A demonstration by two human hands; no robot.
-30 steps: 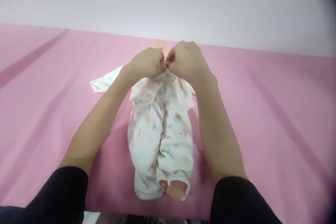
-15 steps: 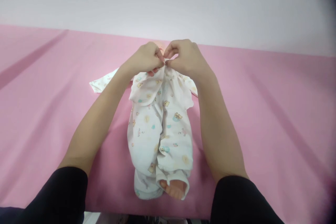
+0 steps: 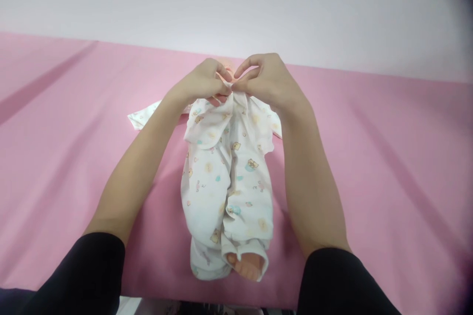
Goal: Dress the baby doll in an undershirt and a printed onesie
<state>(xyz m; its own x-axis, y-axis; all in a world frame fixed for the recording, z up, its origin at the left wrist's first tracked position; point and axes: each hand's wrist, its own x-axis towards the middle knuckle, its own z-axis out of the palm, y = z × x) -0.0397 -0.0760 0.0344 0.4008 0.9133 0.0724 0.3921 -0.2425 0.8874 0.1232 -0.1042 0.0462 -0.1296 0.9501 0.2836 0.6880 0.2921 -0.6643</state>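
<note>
A baby doll lies on its back on the pink cloth, dressed in a white romper printed with small bears. One bare doll foot pokes out of a leg cuff near me. My left hand and my right hand meet at the romper's neckline, each pinching one edge of the front opening between thumb and fingers. The doll's head is almost wholly hidden behind my hands. One romper sleeve lies flat out to the left.
The pink cloth covers the whole table, with long creases at the left and right. A plain white wall rises behind the far edge. The table's near edge runs just below the doll's foot.
Both hands have shifted slightly up and away from me along the neckline, and the fingers have loosened from tight fists into a finer pinch. The romper's collar edges are pulled together higher.
</note>
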